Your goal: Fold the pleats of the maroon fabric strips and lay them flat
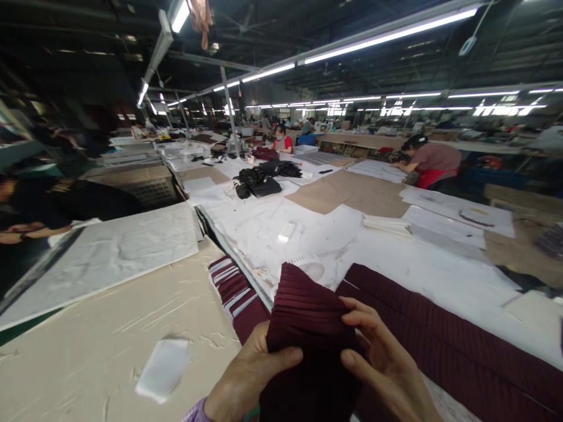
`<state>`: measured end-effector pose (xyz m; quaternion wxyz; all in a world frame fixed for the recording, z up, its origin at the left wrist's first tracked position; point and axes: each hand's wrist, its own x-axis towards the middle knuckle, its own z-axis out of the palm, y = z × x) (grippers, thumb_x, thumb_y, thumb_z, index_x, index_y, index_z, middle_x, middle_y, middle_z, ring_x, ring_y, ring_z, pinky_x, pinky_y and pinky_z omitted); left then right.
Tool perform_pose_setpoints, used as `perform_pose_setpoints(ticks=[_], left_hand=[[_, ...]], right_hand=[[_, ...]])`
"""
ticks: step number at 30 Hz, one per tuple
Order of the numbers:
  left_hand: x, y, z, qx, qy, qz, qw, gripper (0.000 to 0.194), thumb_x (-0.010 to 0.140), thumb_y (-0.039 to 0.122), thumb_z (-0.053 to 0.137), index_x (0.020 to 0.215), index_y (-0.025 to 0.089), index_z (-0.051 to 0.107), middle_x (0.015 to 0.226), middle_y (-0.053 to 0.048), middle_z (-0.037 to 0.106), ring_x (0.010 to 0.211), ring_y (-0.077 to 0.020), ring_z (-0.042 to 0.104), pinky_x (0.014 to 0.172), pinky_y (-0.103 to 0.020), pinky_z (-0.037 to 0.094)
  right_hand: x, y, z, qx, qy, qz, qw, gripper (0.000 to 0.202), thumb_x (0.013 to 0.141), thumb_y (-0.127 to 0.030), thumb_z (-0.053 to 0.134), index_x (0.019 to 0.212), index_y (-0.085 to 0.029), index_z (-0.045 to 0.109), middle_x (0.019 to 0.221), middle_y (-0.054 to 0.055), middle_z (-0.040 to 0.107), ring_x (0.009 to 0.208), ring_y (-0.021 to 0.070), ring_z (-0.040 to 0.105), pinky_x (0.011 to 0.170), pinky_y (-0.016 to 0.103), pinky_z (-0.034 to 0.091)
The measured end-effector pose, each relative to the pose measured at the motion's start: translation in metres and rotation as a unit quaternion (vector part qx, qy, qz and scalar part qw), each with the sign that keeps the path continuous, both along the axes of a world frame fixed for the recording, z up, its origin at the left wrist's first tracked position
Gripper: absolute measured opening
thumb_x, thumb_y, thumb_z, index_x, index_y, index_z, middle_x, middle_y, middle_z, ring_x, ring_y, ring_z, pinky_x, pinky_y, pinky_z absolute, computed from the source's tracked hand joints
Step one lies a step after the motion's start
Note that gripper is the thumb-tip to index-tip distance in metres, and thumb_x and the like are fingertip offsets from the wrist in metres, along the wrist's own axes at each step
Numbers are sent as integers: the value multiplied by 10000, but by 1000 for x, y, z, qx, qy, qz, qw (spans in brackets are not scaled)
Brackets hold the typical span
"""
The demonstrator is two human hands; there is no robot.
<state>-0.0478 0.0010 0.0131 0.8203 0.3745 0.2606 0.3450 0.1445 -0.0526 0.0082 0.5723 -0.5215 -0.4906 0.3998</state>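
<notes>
A stack of maroon fabric pieces (312, 310) stands up in front of me, its layered edges fanned at the top. My left hand (253, 366) is closed on the stack's left side, thumb pressed across the front. On the right side my right hand (382, 351) grips the same stack between thumb and fingers. Long rows of overlapping maroon pieces (422, 322) lie on the white table to the right. Just beyond my left hand, more maroon pieces (237, 290) with pale layers between them lie along the table edge.
A white fan (305, 264) lies behind the stack, with a small white device (288, 231) farther back. Black garments (264, 176) are heaped mid-table. A white paper (163, 369) rests on the beige surface (88, 351). Co-workers lean over tables at left (57, 205) and right (435, 161).
</notes>
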Motion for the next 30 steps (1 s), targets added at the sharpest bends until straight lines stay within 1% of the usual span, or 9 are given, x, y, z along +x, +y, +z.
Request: perform_pose_setpoints(ticks=[4, 9, 12, 16, 19, 22, 25, 28, 30], left_hand=[[0, 0, 0, 9, 0, -1, 1000, 330, 726, 201, 739, 1053, 231, 711, 952, -46, 747, 832, -176, 685, 770, -267, 516], [0, 0, 0, 11, 0, 3, 1000, 352, 745, 194, 719, 1094, 223, 692, 927, -62, 747, 846, -199, 685, 753, -287, 515], [-1, 1, -1, 18, 6, -5, 1000, 368, 747, 195, 716, 1113, 222, 684, 937, -65, 745, 877, -212, 682, 759, -295, 513], [-1, 0, 3, 28, 14, -14, 999, 389, 740, 196, 721, 1126, 221, 679, 957, -65, 744, 912, -225, 675, 802, -315, 507], [-2, 0, 5, 28, 21, -14, 999, 383, 741, 192, 718, 1121, 210, 682, 984, -69, 740, 915, -227, 674, 821, -323, 504], [-3, 1, 4, 32, 18, -12, 999, 379, 741, 190, 717, 1119, 203, 682, 983, -71, 741, 911, -225, 676, 810, -314, 506], [-2, 2, 3, 34, 10, -14, 999, 380, 748, 178, 710, 1125, 216, 678, 990, -66, 740, 920, -222, 676, 799, -306, 509], [1, 2, 5, 17, 1, -2, 1000, 355, 741, 180, 717, 1094, 212, 690, 977, -66, 742, 898, -216, 682, 766, -292, 517], [3, 2, 8, -4, -4, 20, 1000, 329, 730, 190, 728, 1058, 201, 703, 940, -67, 746, 873, -216, 688, 749, -290, 524]], right_hand=[[-7, -3, 9, -15, 41, -11, 999, 245, 737, -438, 737, 921, -308, 641, 1352, 30, 456, 1150, 234, 565, 920, 292, 482], [-9, -7, 9, -16, 35, -34, 999, 229, 730, -424, 746, 902, -306, 652, 1357, 27, 458, 1142, 232, 572, 950, 301, 473], [-8, -6, 9, -3, 20, -17, 1000, 260, 746, -444, 727, 953, -307, 646, 1377, 42, 444, 1178, 240, 545, 937, 305, 482], [-5, -4, 11, -13, -19, -5, 1000, 291, 753, -460, 716, 984, -301, 640, 1394, 51, 428, 1235, 238, 493, 941, 292, 463], [-5, -4, 12, -29, 2, 12, 1000, 322, 743, -482, 718, 983, -289, 628, 1409, 65, 419, 1240, 254, 495, 950, 315, 464], [-6, -3, 12, -32, 41, 27, 998, 337, 728, -482, 732, 974, -283, 616, 1408, 76, 429, 1223, 269, 513, 973, 358, 461], [-6, -2, 14, -22, 72, 26, 997, 319, 712, -469, 750, 940, -284, 625, 1366, 68, 473, 1168, 266, 556, 934, 350, 492], [-6, -2, 13, -25, 69, 19, 997, 275, 710, -447, 757, 899, -270, 663, 1363, 62, 477, 1142, 267, 576, 915, 335, 505], [-7, -3, 10, -32, 59, 27, 997, 277, 743, -420, 733, 972, -272, 688, 1382, 70, 469, 1149, 270, 576, 936, 342, 500]])
